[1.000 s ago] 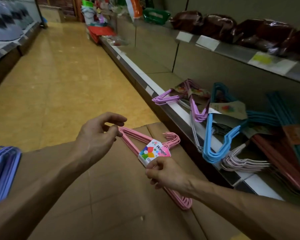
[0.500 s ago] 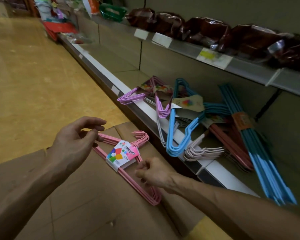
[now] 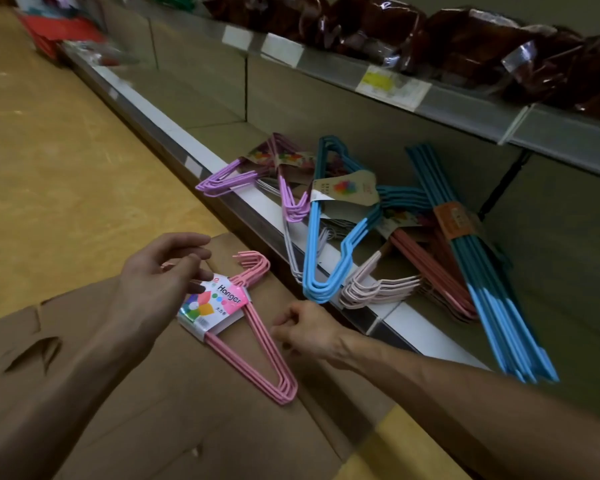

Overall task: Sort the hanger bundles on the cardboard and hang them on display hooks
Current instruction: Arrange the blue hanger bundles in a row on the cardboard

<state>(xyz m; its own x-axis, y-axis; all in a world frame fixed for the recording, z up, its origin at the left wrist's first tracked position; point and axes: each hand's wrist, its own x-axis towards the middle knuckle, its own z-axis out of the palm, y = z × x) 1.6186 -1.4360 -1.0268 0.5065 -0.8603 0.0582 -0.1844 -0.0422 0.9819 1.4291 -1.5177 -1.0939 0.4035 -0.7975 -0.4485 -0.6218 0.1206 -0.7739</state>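
A pink hanger bundle [image 3: 253, 344] with a colourful "Hanger" label [image 3: 215, 303] lies slanted on the brown cardboard [image 3: 187, 410], hooks pointing away from me. My left hand [image 3: 153, 282] covers its upper left end, thumb and fingers pinching the wires by the label. My right hand [image 3: 309, 330] hovers just right of the bundle's long side, fingers curled, a small gap away and holding nothing. On the low shelf lie more bundles: purple [image 3: 222, 180], light blue [image 3: 312, 258], pale pink [image 3: 371, 289], dark red [image 3: 430, 268] and long teal-blue [image 3: 482, 289].
The shelf's metal front edge [image 3: 413, 327] runs diagonally right beside the cardboard. An upper shelf with brown wrapped packages [image 3: 465, 46] and price tags overhangs the hangers. Yellow floor [image 3: 49, 168] stretches away on the left.
My right hand has let go of the pink bundle and drawn slightly right. The bundle now rests lower on the cardboard. The view has swung right toward the shelf.
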